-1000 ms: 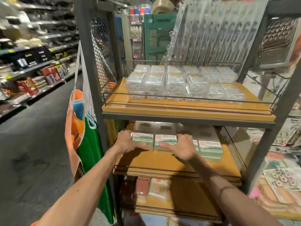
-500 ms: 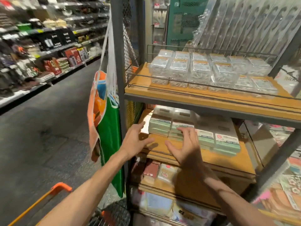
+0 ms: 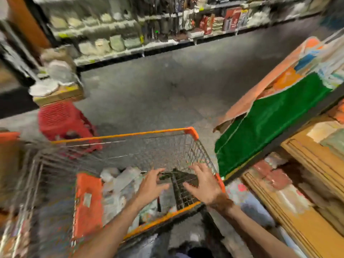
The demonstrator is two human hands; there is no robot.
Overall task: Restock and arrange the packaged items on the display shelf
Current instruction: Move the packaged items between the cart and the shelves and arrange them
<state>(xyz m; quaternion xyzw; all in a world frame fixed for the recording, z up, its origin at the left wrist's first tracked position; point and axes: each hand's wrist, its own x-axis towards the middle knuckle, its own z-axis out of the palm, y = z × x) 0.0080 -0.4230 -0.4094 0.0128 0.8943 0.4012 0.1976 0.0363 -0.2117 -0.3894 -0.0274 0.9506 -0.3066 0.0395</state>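
Both my hands hover over the rear part of a wire shopping cart (image 3: 156, 134) with orange trim. My left hand (image 3: 151, 185) has its fingers spread and holds nothing, just above several pale packaged items (image 3: 121, 181) piled in the cart's seat section. My right hand (image 3: 203, 184) is spread the same way over the dark mesh, empty. The wooden display shelf (image 3: 309, 164) shows only as a tilted, blurred edge at the far right. The whole frame is motion-blurred.
An orange and green bag (image 3: 270, 116) hangs on the shelf's side, right of the cart. A red plastic stool (image 3: 61, 118) carrying a box and pale goods stands on the left. Grey aisle floor (image 3: 167, 90) and stocked store shelves (image 3: 130, 30) lie beyond.
My view has swung left and down from the shelf to the cart. Both hands let go of the boxes on the middle shelf and moved over the cart, empty.
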